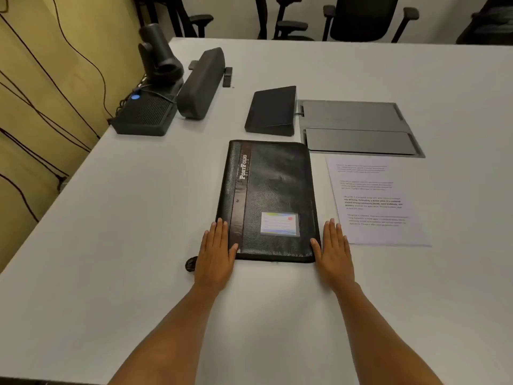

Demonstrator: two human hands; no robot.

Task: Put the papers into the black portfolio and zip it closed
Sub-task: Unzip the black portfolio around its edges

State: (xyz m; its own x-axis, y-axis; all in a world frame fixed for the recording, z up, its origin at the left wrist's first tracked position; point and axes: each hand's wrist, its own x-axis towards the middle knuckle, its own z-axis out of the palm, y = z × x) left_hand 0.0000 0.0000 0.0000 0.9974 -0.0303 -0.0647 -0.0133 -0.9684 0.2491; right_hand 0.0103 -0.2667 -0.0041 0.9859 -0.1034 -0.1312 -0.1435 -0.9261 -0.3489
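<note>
- Black leather-look portfolio lies flat and closed at frame centre on the pale grey surface; long axis runs from bottom of frame toward top, spine strip with "PortFolio" lettering on its left side.
- White papers, printed text, lie flat just right of the portfolio, not touching it as far as I can tell; long axis parallel to the portfolio's.
- Left hand flat, palm down, at the portfolio's lower-left corner; fingers extended and released, thumb tip overlapping the cover edge.
- Right hand flat, palm down, at the lower-right corner; fingers extended, released, thumb touching the portfolio's edge. Neither hand grips anything.
- Key relation: hands bracket the near short edge of the portfolio, one each side; the papers sit right of the right hand, so the right hand is clearly nearer them, left hand well apart with the portfolio in between.
- Small dark loop or tab sticks out just left of the left hand, near the lower-left corner; probably a zipper pull or strap, too small to tell.
- Judgement: task at its start, portfolio not yet opened, papers outside. Opening side likely the right long edge, opposite the spine, so the cover would swing left, away from the papers.
- Upper frame: dark camera and speaker gear upper left, dark wedge console and grey hatch above the portfolio; not in the way.
</note>
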